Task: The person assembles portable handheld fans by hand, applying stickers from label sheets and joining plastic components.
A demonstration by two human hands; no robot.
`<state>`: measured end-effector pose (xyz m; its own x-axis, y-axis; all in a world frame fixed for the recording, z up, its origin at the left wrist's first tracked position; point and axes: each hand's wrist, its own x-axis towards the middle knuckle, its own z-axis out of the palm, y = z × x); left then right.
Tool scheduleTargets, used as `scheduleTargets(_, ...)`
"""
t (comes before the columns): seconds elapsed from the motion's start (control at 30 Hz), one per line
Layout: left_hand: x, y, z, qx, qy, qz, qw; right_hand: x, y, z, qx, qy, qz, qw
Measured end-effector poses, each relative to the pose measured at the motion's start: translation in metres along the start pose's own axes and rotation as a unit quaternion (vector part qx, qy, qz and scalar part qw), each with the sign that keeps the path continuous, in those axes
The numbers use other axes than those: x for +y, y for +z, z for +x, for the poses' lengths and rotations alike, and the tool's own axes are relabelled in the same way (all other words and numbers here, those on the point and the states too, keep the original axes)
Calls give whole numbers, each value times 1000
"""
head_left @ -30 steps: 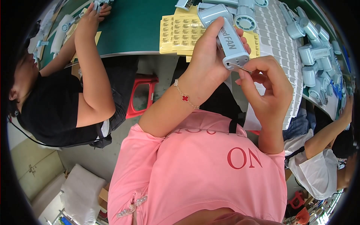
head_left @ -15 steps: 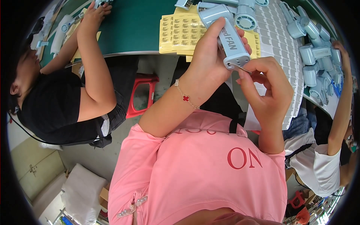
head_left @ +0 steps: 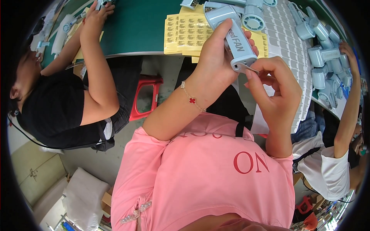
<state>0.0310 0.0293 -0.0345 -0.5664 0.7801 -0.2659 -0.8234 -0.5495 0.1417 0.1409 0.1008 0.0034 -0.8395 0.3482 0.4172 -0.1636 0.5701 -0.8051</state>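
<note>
My left hand (head_left: 214, 59) is wrapped round a light blue handheld fan (head_left: 237, 46), thumb along its side and fingers behind it. The fan is tilted, its end with small holes pointing down towards my right hand (head_left: 278, 86). Thumb and forefinger of that hand are closed in a pinch on a thin, pale cord-like piece (head_left: 252, 69) at this end of the fan. The piece is too small for me to tell whether it passes through a hole.
Yellow label sheets (head_left: 184, 34) lie beyond my left hand on the green table (head_left: 135, 29). More fan parts (head_left: 253, 18) rest on white sheets. A pile of blue fans (head_left: 327, 56) lies at right. People work on both sides. A red stool (head_left: 145, 98) stands at left.
The thin piece looks straighter at the fan's end, and my right fingertips have shifted slightly. My left hand keeps its hold on the fan. The right-hand person's arm has moved slightly.
</note>
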Motion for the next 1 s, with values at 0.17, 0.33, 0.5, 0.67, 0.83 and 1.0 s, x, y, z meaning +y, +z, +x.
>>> scheduleTargets(0.17, 1, -2, 1, -4, -1, 4, 1000, -2, -5, 3, -23, 30, 24, 999)
scheduleTargets(0.33, 0, -2, 0, 8, -8, 10, 1000, -3, -5, 1, -26, 36, 22, 999)
scheduleTargets(0.5, -1, -6, 3, 0, -16, -2, 1000, -3, -4, 0, -17, 12, -6, 1000)
scheduleTargets(0.67, -2, -7, 4, 4, -12, -6, 1000, -1, -3, -1, -11, 2, -7, 1000)
scheduleTargets(0.83, -3, -5, 4, 4, -12, -2, 1000, 0, -3, -1, -5, -4, -9, 1000)
scheduleTargets(1.0, -2, -6, 5, 2, -12, 2, 1000, -2, -5, 0, -15, -6, -33, 999)
